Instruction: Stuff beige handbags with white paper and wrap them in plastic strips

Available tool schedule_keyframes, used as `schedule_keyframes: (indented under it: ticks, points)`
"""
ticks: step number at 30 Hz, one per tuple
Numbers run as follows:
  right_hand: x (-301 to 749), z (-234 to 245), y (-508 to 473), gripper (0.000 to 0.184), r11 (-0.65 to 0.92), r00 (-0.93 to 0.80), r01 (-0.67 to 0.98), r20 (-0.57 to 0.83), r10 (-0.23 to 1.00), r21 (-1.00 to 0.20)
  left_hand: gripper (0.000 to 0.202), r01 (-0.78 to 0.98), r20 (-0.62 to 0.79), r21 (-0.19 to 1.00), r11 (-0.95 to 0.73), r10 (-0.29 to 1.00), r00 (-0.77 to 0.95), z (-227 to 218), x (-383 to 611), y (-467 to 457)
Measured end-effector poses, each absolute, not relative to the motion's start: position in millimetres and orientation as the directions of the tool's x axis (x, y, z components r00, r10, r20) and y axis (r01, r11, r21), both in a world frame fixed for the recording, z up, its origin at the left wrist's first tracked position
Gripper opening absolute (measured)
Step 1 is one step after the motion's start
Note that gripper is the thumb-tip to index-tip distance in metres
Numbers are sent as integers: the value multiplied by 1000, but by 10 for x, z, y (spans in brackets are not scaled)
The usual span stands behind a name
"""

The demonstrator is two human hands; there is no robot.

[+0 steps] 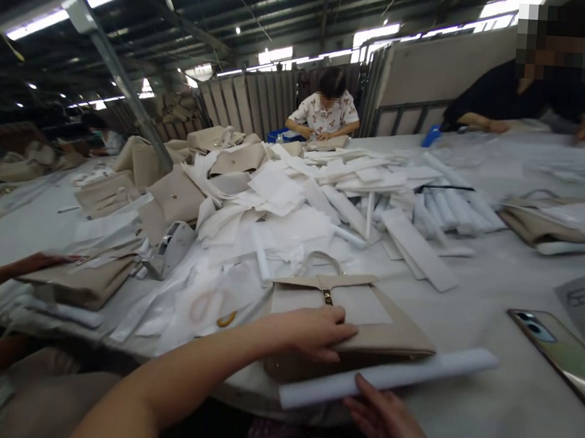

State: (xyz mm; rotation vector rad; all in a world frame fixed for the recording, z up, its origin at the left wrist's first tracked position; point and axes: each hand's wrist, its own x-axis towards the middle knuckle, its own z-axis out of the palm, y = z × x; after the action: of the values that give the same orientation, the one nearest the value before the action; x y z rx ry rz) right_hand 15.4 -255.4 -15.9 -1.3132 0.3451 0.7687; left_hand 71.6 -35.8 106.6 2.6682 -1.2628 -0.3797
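A beige handbag with a gold clasp lies in front of me at the table edge, its handle pointing away. Across its front rests my left hand, fingers apart and slightly bent, touching the bag. My right hand pinches a long white roll near its middle, thumb on the near upper side and fingers beneath. This roll lies along the lower side of the bag. Whether it is paper or foam, I cannot tell.
A pile of white sheets and strips covers the middle. More beige bags lie left. A phone is at right. A neighbour's hand touches another bag at left; a person works opposite, another at far right.
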Motion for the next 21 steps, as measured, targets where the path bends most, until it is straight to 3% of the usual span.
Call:
schedule_keyframes:
  ticks: [3, 6, 9, 14, 18, 21]
  points:
    - [147, -145, -2132, 44, 128, 681, -704, -613, 401, -699, 54, -705, -186, 197, -681, -732, 655, 1150, 628, -417]
    - [161, -148, -1882, 38, 105, 665, -685, -559, 496, -721, 70, -635, -165, 125, -762, -648, 744, 1090, 450, -487]
    - [171, -140, -1802, 26, 59, 602, -711, -564, 565, -701, 70, -501, -129, 64, -863, -506, 853, 859, 257, -553]
    - [205, -28, -1975, 15, 38, 548, -738, -566, 616, -673, 75, -296, -110, 85, -951, -304, 946, 445, 39, -630]
    - [315, 1, -2454, 25, 130, 635, -725, -582, 507, -677, 91, -245, -123, 92, -965, -256, 959, 270, -9, -617]
    - [424, -66, -2907, 37, 210, 786, -615, -571, 238, -760, 102, -270, -114, 99, -958, -280, 953, 212, -14, -599]
